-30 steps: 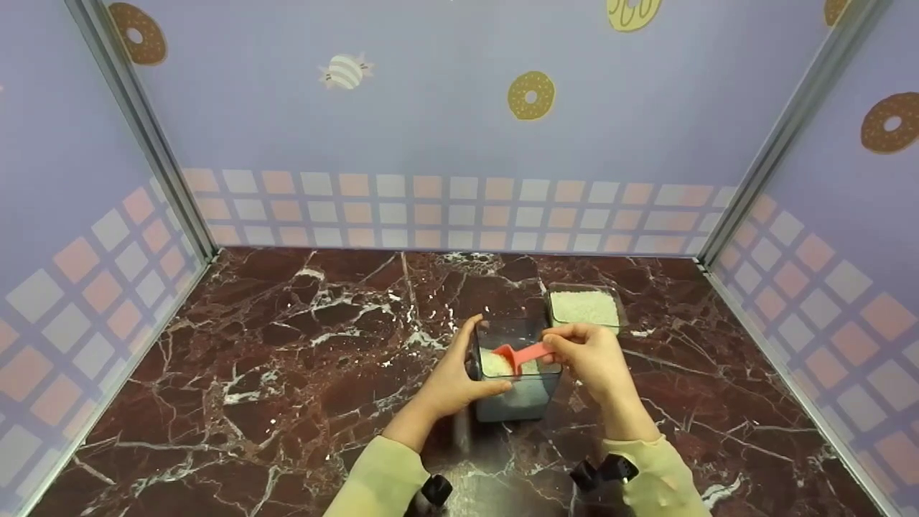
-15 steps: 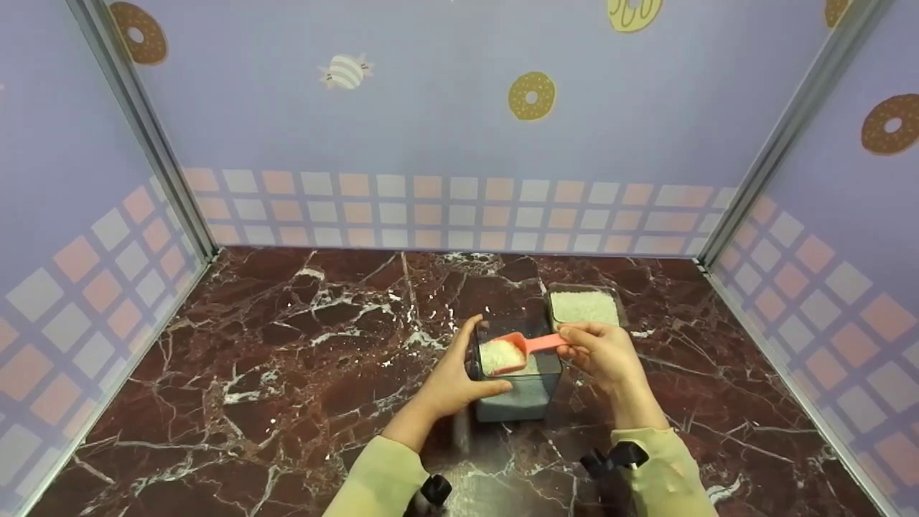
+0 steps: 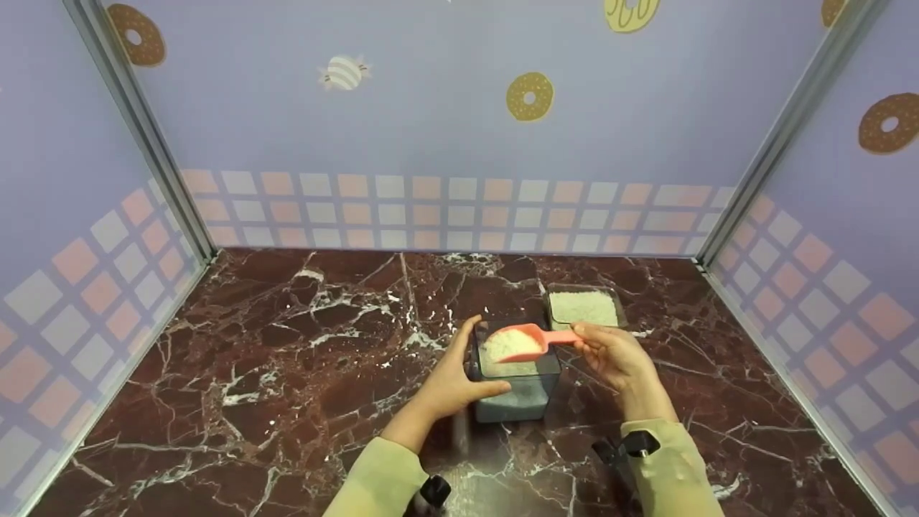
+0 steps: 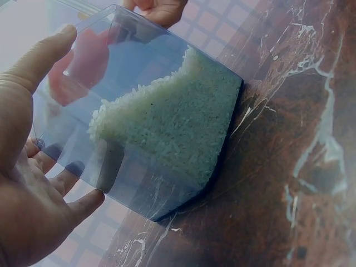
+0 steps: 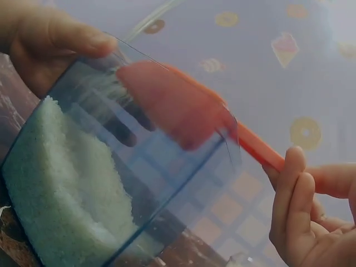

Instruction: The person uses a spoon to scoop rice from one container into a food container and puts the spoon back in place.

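Note:
A clear bluish plastic container partly filled with white rice stands on the marble surface in front of me. My left hand grips its left side, thumb on the near wall and fingers on the far side. My right hand pinches the handle end of a pink-orange scoop. Heaped with rice, the scoop's bowl is held over the container's mouth. In the right wrist view the scoop shows through the container's wall, above the uneven rice.
Behind the right hand sits a second clear box full of rice. White specks dot the dark red marble tabletop. Purple walls with printed sweets and checks enclose the back and sides.
My right hand has moved up and to the right. The scoop, earlier down in the rice, has risen to the container's mouth with a heap of rice. My left hand has stayed in place.

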`<move>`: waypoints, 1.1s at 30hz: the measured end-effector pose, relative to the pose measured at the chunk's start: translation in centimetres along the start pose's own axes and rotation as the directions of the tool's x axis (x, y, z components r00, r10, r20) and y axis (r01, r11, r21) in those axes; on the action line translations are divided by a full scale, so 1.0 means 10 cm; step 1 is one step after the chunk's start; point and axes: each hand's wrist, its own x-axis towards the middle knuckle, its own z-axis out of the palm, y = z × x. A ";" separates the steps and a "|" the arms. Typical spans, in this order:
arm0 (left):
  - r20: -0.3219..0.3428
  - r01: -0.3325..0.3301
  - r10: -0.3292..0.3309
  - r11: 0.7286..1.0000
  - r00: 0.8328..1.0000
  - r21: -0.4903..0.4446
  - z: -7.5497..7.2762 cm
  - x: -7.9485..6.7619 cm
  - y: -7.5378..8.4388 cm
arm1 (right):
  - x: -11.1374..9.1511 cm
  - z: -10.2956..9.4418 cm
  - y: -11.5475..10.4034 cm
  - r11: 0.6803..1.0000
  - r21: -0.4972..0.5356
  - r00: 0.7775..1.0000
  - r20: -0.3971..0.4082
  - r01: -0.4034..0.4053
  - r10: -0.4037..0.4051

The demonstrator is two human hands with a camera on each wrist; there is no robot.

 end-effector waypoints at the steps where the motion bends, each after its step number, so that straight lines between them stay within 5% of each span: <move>1: 0.000 -0.007 0.007 1.000 1.000 -0.002 0.00 0.00 0.00 | 0.02 -0.02 0.01 0.999 0.037 1.000 0.013 -0.022 0.022; 8: 0.009 -0.007 0.008 1.000 1.000 -0.016 0.00 -0.01 0.02 | 0.07 -0.11 0.05 0.951 0.246 0.978 0.134 -0.187 0.157; 15: 0.005 0.012 -0.012 1.000 1.000 0.004 -0.01 -0.02 0.03 | 0.03 -0.17 -0.06 0.919 0.347 0.978 0.152 -0.186 0.141; 21: 0.005 0.015 -0.015 1.000 1.000 -0.006 -0.01 -0.03 0.01 | -0.03 -0.31 -0.21 0.901 0.433 0.999 -0.016 -0.025 0.036; 25: 0.009 0.024 -0.024 1.000 1.000 -0.013 0.00 -0.03 0.02 | -0.04 -0.41 -0.27 0.854 0.507 0.981 -0.194 0.120 -0.023; 27: 0.009 0.031 -0.031 1.000 0.999 -0.004 0.00 -0.03 0.03 | -0.03 -0.45 -0.27 0.839 0.501 0.951 -0.304 0.212 -0.058; 29: 0.008 0.034 -0.034 0.999 0.999 0.002 0.00 -0.03 0.03 | 0.00 -0.46 -0.25 0.852 0.419 0.896 -0.428 0.314 -0.119; 33: 0.006 0.032 -0.032 0.999 0.999 0.006 0.00 -0.03 0.05 | 0.10 -0.42 -0.12 0.865 0.113 0.716 -0.619 0.488 -0.323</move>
